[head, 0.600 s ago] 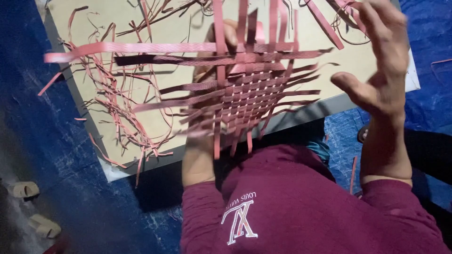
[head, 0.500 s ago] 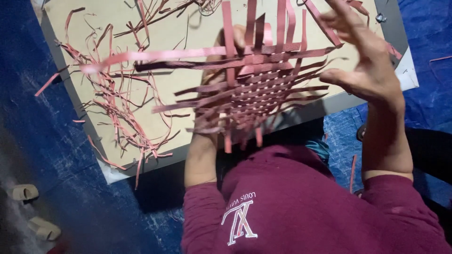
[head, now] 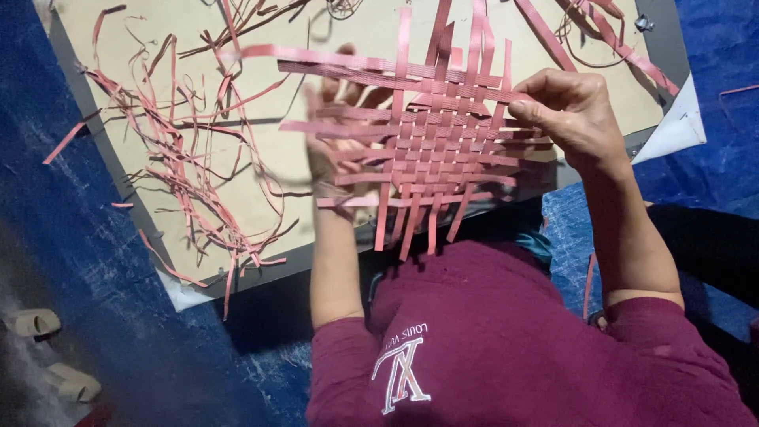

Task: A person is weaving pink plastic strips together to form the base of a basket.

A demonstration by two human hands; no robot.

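Observation:
A half-woven mat of flat pink strips (head: 431,138) is held up over a beige board (head: 285,166). My left hand (head: 336,119) is behind and under the mat's left side, its fingers showing through the strips. My right hand (head: 565,119) grips the mat's right edge, fingers pinched on the strip ends. Loose strip ends stick out on all sides of the woven patch.
A tangle of loose pink strips (head: 190,158) lies on the board's left part; more strips (head: 585,32) lie at its top right. A blue tarp (head: 79,269) covers the floor. My maroon shirt (head: 506,348) fills the bottom. Pale sandals (head: 35,324) sit at lower left.
My right hand has come down from open above the mat and closed on its right edge. The mat sits lower and more centred in view.

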